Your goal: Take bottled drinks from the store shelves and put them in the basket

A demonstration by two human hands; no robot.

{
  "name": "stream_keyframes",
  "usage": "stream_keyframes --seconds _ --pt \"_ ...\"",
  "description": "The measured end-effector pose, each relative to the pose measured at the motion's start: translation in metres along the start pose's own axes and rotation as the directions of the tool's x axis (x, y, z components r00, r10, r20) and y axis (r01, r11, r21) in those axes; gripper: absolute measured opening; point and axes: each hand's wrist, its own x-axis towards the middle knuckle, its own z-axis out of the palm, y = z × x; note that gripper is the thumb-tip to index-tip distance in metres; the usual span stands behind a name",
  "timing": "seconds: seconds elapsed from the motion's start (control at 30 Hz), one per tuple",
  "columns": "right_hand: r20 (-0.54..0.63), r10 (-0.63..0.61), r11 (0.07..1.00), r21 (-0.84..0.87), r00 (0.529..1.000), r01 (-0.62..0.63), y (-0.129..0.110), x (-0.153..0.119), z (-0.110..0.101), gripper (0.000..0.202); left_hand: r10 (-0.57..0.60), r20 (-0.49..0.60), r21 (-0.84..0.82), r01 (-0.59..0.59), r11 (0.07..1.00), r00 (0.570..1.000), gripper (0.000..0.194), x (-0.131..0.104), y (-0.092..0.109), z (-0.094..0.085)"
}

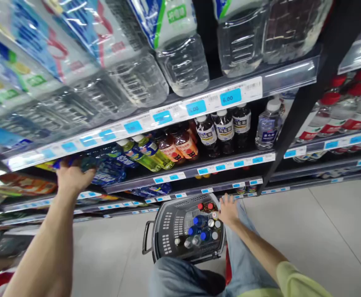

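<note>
My left hand [73, 177] reaches to the middle shelf at the left, among bottles with blue labels and caps. Its thumb stands apart to the right, but its fingertips are blurred and partly hidden at the blue bottles [109, 169], so a hold cannot be made out. Below, my right hand [228, 209] lies by the right rim of a grey shopping basket [171, 218] and my knee, fingers stretched out and holding nothing. Inside the basket stand several bottles: some with blue caps [197, 220], some with red caps [210, 206], others with white caps.
Large clear water bottles [183, 62] fill the shelf above, over a price rail [195, 107]. Green-yellow bottles [151, 150], orange-labelled bottles [183, 142] and dark bottles [225, 128] stand farther right. A black post [304, 90] separates the red-capped bottles [338, 107]. The basket's handle [146, 237] sticks out left.
</note>
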Motion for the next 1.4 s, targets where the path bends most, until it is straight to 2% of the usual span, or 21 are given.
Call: stream_keyframes --seconds 0.07,0.13,0.2,0.3,0.43,0.57,0.7,0.77,0.83,0.9,0.97,1.07,1.17,1.27,1.33,1.4 --pt "-0.002 -0.001 1.0 0.01 1.0 0.001 0.002 0.002 0.003 0.067 -0.089 0.001 0.003 0.089 0.996 0.996 0.088 0.003 -0.003 -0.001" --pt "0.002 -0.001 1.0 0.011 1.0 0.001 0.003 0.004 0.005 0.067 -0.119 0.048 0.028 0.117 0.993 0.992 0.091 0.005 -0.007 -0.007" --pt "0.002 -0.001 1.0 0.003 1.0 0.001 0.002 0.004 0.008 0.067 -0.076 0.086 0.06 0.07 0.996 0.993 0.09 0.007 -0.01 -0.015" --pt "-0.014 -0.001 1.0 -0.023 1.0 0.001 -0.001 0.003 0.009 0.066 -0.005 0.079 0.084 -0.002 0.996 0.997 0.086 0.005 -0.008 -0.024" --pt "-0.016 -0.005 0.999 -0.033 1.0 0.005 -0.004 0.0 0.007 0.064 0.004 0.058 0.109 -0.011 0.994 0.998 0.076 -0.009 0.002 -0.023" --pt "-0.029 -0.001 1.0 0.023 1.0 0.002 -0.004 -0.001 0.005 0.064 0.173 -0.055 0.011 -0.172 0.985 0.983 0.065 -0.039 0.011 -0.005" --pt "-0.045 0.012 0.999 0.038 0.999 -0.01 -0.001 0.0 0.004 0.064 0.415 -0.052 0.029 -0.414 0.91 0.908 0.045 -0.085 0.024 0.017" --pt "-0.027 0.012 1.0 0.015 1.0 -0.011 0.001 0.001 0.002 0.066 0.455 -0.058 0.036 -0.454 0.89 0.889 0.044 -0.11 0.03 0.024" --pt "-0.006 0.016 1.0 -0.002 1.0 -0.016 0.003 0.001 -0.001 0.067 0.42 -0.081 -0.007 -0.422 0.907 0.904 0.046 -0.13 0.034 0.024" --pt "0.01 0.024 1.0 -0.009 1.0 -0.024 0.005 0.001 -0.006 0.067 0.361 -0.122 -0.082 -0.371 0.925 0.925 0.05 -0.144 0.037 0.016" --pt "0.026 0.04 0.999 -0.01 0.999 -0.04 0.007 0.001 -0.009 0.068 0.321 -0.186 -0.158 -0.351 0.923 0.929 0.05 -0.154 0.041 0.0" --pt "0.039 0.052 0.999 -0.01 0.998 -0.052 0.008 0.001 -0.01 0.068 0.281 -0.272 -0.235 -0.347 0.908 0.92 0.042 -0.167 0.057 -0.032" --pt "0.047 0.048 0.999 -0.01 0.998 -0.048 0.007 0.002 -0.01 0.068 0.255 -0.305 -0.309 -0.348 0.885 0.918 0.037 -0.191 0.082 -0.065" --pt "0.052 0.055 0.998 -0.004 0.997 -0.055 0.007 0.003 -0.012 0.065 0.396 -0.245 -0.433 -0.465 0.772 0.885 0.029 -0.229 0.117 -0.086" --pt "0.048 0.062 0.998 -0.007 0.997 -0.062 0.007 0.003 -0.013 0.063 0.525 -0.187 -0.557 -0.53 0.639 0.831 0.022 -0.259 0.145 -0.09" --pt "0.046 0.065 0.998 -0.01 0.997 -0.064 0.008 0.003 -0.014 0.063 0.628 -0.162 -0.672 -0.551 0.495 0.761 0.016 -0.287 0.175 -0.086"
